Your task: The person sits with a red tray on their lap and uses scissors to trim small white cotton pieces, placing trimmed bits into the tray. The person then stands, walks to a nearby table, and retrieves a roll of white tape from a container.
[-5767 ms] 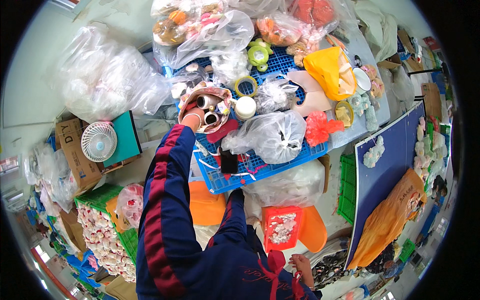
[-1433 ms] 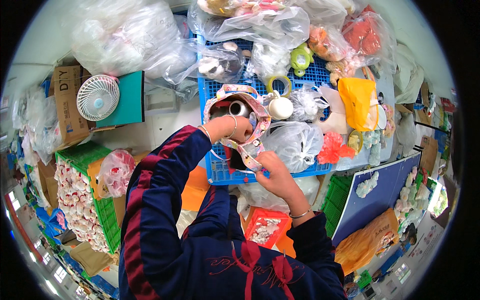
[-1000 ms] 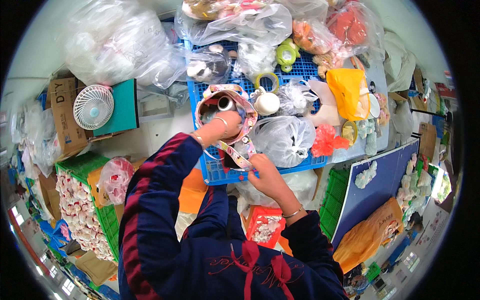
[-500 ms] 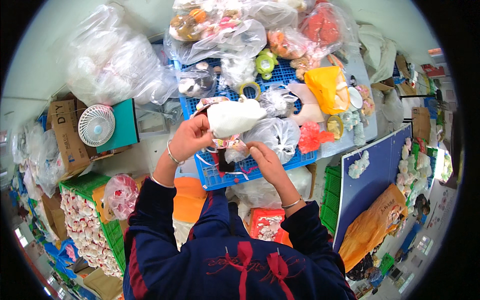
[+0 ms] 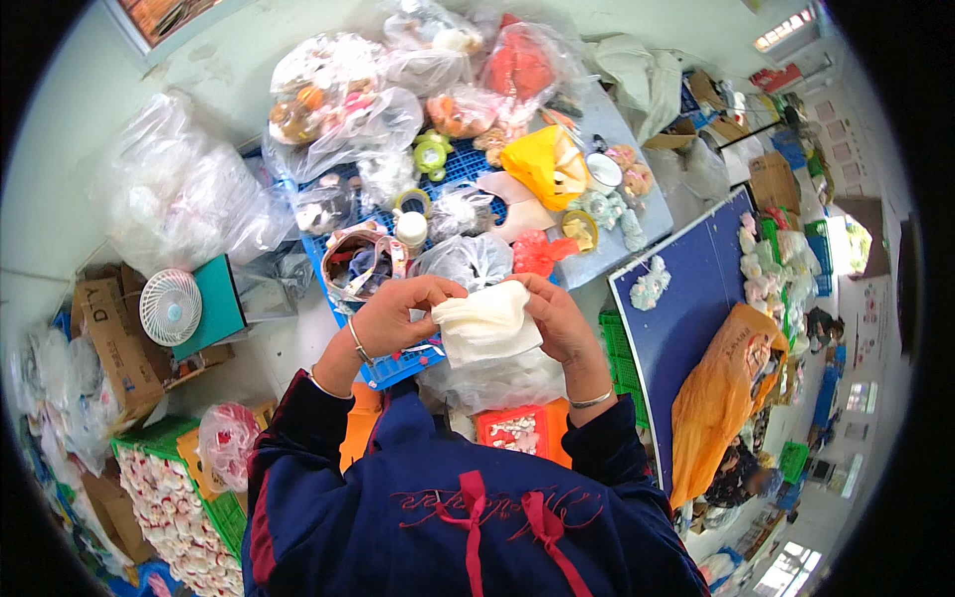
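Observation:
A piece of soft white cloth [image 5: 487,324], folded or pouch-like, hangs between my two hands just in front of my chest. My left hand [image 5: 398,316] pinches its upper left edge. At the upper right corner, my right hand [image 5: 562,316] grips it with thumb and fingers. Beyond my left hand is a round container with a patterned rim [image 5: 343,241], holding dark items. Next to it stands a small white container [image 5: 410,229]. Clear plastic bags [image 5: 463,261] lie just past the cloth, and a red-orange plastic bag [image 5: 537,253] is beyond my right hand.
The blue plastic crate surface [image 5: 408,364] carries bagged plush toys [image 5: 328,109], a green toy [image 5: 432,154] and a yellow bag [image 5: 545,167]. A small fan [image 5: 171,305] stands at left. A blue board [image 5: 686,308] with an orange sack [image 5: 731,398] is at right.
Both hands now hold the white cloth, which has come closer to my body. The patterned strip my right hand touched is out of it. My view has shifted.

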Tool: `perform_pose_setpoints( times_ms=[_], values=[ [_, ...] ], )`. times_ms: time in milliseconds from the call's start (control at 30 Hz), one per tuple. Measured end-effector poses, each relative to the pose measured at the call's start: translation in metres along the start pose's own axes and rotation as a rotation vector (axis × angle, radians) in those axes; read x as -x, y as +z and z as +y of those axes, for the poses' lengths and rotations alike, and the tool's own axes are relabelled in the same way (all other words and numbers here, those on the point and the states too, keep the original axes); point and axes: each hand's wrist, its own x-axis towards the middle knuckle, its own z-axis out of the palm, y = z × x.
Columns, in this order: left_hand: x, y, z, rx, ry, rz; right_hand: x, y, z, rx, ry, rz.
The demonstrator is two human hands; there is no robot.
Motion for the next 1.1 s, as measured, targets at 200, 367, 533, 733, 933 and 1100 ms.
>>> perform_pose_setpoints(
  times_ms=[200,367,533,733,933,1100],
  values=[
    [-0.017,0.057,-0.03,0.21,-0.1,0.014,0.065,-0.008,-0.005,0.256,-0.098,0.067],
    [-0.011,0.095,-0.004,0.847,-0.389,-0.152,0.106,-0.019,0.016,0.655,-0.364,0.389],
    [-0.006,0.119,-0.018,0.561,-0.288,-0.404,0.136,-0.026,0.03,0.698,-0.425,0.512],
    [-0.017,0.157,-0.031,0.507,-0.419,0.025,0.143,-0.012,0.034,0.862,-0.514,0.781],
    [-0.02,0.171,-0.008,0.083,-0.306,-0.048,0.154,0.0,0.033,1.043,-0.645,0.588],
    [-0.02,0.176,-0.012,0.186,-0.3,-0.179,0.166,-0.01,0.04,0.948,-0.472,0.57]
  ],
)
